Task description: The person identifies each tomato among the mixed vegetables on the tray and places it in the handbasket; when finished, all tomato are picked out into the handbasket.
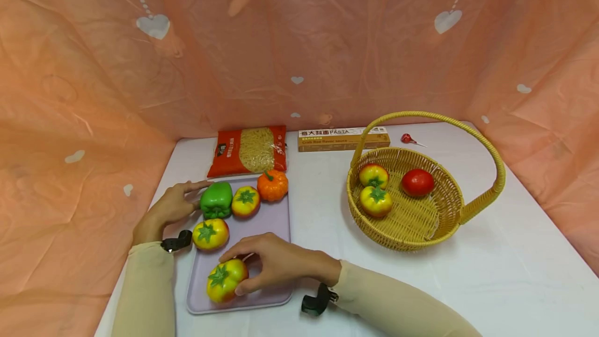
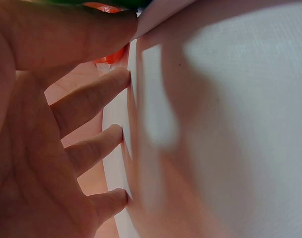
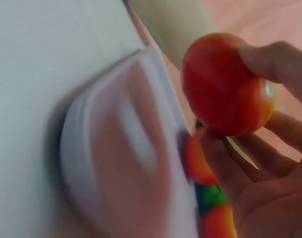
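- Head view, lower left: the glossy, lobed yellow-and-red fruit with a green star-shaped leaf cap (image 1: 226,281) is at the near part of the flat pale-purple tray (image 1: 276,220); whether it touches the tray I cannot tell from here.
- Judging by its shine, it is probably a light, stiff model, unlikely to bruise but smooth enough to slip or roll; the widest part of its sides seems the best hold, clear of the leaf cap.
- The right hand (image 1: 276,259) grips that fruit by its side, parted only about as wide as the fruit.
- Left of centre, the left hand (image 1: 173,203) is spread, holding nothing, beside the shiny green bell pepper (image 1: 217,199); contact with it is unclear.
- Right of centre, the round yellow woven basket with a tall handle (image 1: 407,241) stands well apart from the tray.
- Left wrist view: fingers extended and spaced at the left of the frame, nothing in their grasp.
- Right wrist view: at upper right of centre, the fruit's smooth red underside shows, pinched between digits at its upper right and its lower edge.
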Available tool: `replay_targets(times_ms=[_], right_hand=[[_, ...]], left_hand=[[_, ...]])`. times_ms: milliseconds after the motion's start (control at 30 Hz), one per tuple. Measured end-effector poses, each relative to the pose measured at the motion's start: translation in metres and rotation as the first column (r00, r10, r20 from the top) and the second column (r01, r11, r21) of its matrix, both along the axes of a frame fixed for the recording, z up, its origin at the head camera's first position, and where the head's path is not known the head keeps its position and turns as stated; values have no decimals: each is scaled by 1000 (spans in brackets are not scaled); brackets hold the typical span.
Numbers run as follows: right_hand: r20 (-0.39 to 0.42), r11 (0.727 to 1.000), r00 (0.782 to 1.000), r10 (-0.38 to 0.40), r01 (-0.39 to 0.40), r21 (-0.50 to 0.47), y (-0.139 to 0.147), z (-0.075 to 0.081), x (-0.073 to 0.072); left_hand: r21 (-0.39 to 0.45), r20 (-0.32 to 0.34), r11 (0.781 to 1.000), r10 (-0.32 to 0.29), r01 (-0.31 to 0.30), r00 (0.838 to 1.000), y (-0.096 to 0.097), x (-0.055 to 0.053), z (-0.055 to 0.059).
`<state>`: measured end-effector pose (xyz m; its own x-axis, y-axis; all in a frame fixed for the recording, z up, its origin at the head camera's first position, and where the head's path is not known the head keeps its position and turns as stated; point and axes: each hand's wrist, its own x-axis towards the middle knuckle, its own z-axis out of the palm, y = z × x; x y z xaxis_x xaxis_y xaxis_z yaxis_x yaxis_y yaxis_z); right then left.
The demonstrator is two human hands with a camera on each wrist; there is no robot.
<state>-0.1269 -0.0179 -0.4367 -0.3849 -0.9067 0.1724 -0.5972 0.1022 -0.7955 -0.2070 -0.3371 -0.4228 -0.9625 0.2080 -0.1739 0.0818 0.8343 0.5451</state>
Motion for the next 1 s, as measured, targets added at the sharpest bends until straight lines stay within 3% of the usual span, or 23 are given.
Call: replay_targets(times_ms=[133, 300, 467, 700, 867, 1000], right_hand=[[140, 997, 989, -51, 60, -58, 39, 6, 1], [278, 971, 943, -184, 218, -95, 92, 14, 5], [249, 910, 893, -375, 406, -86, 149, 28, 11], [271, 802, 807, -524, 575, -160, 217, 39, 17], [198, 715, 725, -659, 686, -134, 248, 45, 22], [174, 672, 676, -716, 735, -91, 261, 46, 22]], left_hand=[[-9, 30, 1000, 6, -5, 1000, 0, 0, 1], [-17, 71, 999, 29, -28, 997, 2, 1, 2], [-7, 54, 1000, 21, -21, 998, 1, 1, 0], [6, 61, 1000, 23, -23, 998, -1, -2, -1], [10, 70, 1000, 27, -28, 997, 0, -2, -1], [-4, 100, 999, 37, -36, 994, 1, -1, 0]])
